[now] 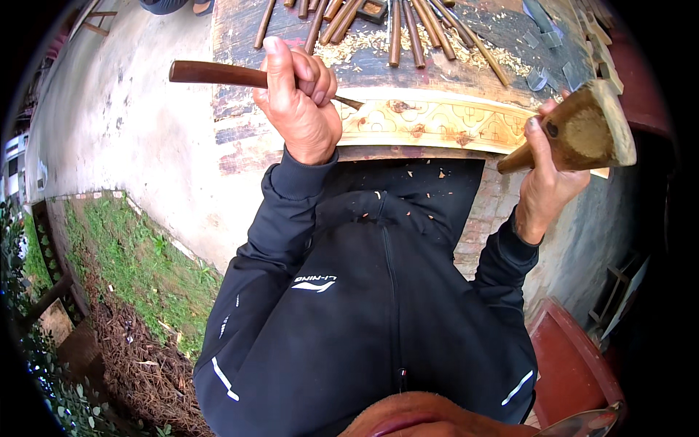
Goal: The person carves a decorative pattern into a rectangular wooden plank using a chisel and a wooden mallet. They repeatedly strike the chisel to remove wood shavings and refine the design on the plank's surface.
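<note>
My left hand (304, 109) is closed around a carving chisel with a brown wooden handle (215, 73). The handle points left, and the thin dark blade reaches right, its tip over the left part of a pale wooden board (437, 122). Carved curves and petal-like shapes run along this board, and a few dark knots show in it. On the right, my right hand (546, 186) grips a wooden mallet (582, 131) by its short handle. The mallet's broad, worn head tilts up to the right, above the board's right end, and hides part of it.
The board lies along the near edge of a dark, worn workbench (240, 109). Behind it are several wooden-handled chisels (416, 44), scattered wood shavings (349, 49), a small dark box (373, 10) and clear plastic pieces (539, 79). A red chair (571, 357) stands at the lower right.
</note>
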Available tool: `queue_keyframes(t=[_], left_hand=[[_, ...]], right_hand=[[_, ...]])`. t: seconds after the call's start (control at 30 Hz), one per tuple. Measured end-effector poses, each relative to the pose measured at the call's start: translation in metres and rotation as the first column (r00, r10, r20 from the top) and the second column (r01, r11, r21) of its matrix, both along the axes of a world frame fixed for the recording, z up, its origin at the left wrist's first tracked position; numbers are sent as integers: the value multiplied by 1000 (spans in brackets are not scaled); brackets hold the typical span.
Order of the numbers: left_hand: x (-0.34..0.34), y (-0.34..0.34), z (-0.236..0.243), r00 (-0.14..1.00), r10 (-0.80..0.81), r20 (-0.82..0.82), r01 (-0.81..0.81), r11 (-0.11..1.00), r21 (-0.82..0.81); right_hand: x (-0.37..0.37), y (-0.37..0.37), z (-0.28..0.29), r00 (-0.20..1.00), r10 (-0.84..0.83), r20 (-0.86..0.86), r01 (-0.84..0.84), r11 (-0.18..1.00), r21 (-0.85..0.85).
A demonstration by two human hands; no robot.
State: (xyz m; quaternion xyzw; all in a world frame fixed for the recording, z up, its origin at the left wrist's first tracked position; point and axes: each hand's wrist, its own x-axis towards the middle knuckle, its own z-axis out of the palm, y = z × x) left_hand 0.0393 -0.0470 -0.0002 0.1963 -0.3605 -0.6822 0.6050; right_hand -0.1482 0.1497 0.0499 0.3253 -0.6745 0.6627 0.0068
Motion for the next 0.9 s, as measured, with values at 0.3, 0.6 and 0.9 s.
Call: queue_keyframes(t=[0.3, 0.6, 0.9], left_hand=[[2, 12, -11, 999, 26, 43, -27, 999, 29], [-3, 12, -19, 999, 31, 28, -33, 998, 58], [-2, 17, -22, 998, 29, 63, -33, 997, 64]], right_hand=[[12, 1, -8, 995, 93, -26, -85, 974, 212], [12, -6, -11, 981, 163, -103, -136, 963, 231], [14, -8, -12, 975, 168, -144, -134, 966, 221]])
